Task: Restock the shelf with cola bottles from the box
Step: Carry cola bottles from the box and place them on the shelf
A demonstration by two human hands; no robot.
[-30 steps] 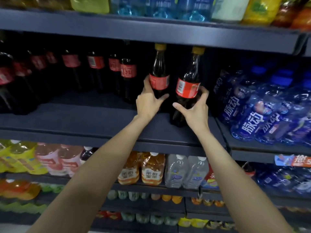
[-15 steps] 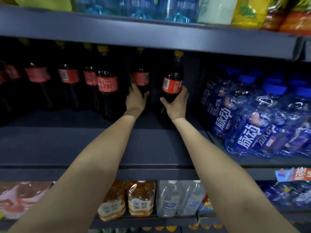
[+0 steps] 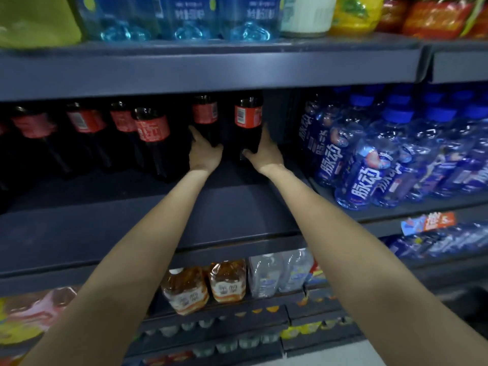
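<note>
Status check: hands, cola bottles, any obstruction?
Left hand grips one cola bottle; right hand grips the other. Both upright, deep on shelf. Nothing blocking.

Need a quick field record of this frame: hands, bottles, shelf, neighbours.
left hand: grips the lower body of a cola bottle
right hand: grips the lower body of the rightmost cola bottle
bottle pose: both upright, deep on the dark shelf
caps: hidden behind the shelf above
row: more cola bottles to the left
right bay: blue drink bottles
below: orange tea bottles
box: not in view
</note>
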